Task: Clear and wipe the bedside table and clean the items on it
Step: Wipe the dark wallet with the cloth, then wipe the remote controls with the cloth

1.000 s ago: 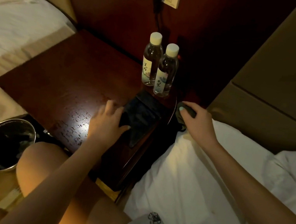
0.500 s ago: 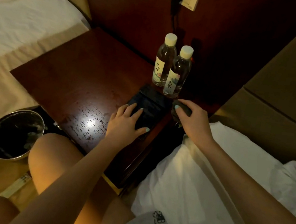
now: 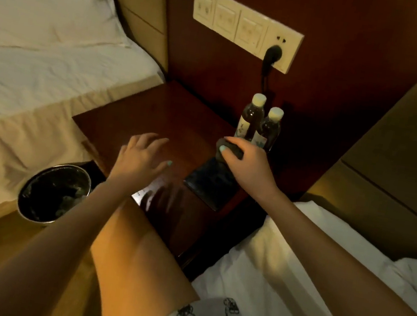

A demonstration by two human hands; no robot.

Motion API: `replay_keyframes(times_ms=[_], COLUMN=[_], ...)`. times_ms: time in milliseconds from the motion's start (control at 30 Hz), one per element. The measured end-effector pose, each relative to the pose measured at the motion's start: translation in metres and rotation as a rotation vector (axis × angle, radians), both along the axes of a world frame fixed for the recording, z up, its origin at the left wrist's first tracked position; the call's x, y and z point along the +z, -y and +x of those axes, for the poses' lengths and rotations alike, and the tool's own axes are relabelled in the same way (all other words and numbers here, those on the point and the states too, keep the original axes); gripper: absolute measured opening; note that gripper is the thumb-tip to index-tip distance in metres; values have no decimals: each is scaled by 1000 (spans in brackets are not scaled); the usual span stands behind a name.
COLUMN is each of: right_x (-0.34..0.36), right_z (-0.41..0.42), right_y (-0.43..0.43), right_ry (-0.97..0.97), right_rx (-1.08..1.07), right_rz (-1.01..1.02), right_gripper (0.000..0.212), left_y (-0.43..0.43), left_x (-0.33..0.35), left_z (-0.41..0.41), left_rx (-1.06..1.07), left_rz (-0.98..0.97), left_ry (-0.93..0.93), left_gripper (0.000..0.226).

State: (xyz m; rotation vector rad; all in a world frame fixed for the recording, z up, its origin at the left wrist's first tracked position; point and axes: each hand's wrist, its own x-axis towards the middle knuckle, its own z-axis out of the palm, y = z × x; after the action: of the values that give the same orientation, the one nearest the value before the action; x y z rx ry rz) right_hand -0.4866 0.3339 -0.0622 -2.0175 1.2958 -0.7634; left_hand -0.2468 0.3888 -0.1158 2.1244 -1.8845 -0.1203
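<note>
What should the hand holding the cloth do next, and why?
Probably drag the cloth back toward the person along the dark flat device: the right hand grips the cloth at the device's far end, and the left hand hovers open over the bedside table beside it, out of the way.

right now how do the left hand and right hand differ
The left hand is open, fingers spread, holding nothing over the dark wooden bedside table; the right hand grips a crumpled dark cloth at the far end of the flat black rectangular device. Both show a teal-painted nail.
</note>
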Motion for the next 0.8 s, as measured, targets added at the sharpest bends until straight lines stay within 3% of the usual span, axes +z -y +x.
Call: replay_keyframes(times_ms=[167,400,800], right_x=[22,35,-34], right_z=[64,187,388], right_y=[-24,-76,-191], right_ry=[-11,15,-76], right_rx=[144,429,845], right_rz=[-68,-75,120], right_gripper=[40,39,36], left_y=[-62,-179,-357], left_x=[33,44,-34], left_z=[54,150,238], left_rx=[114,421,1016], left_rz=[-147,-183,-33], left_ry=[-24,11,-165], left_gripper=[58,55,57])
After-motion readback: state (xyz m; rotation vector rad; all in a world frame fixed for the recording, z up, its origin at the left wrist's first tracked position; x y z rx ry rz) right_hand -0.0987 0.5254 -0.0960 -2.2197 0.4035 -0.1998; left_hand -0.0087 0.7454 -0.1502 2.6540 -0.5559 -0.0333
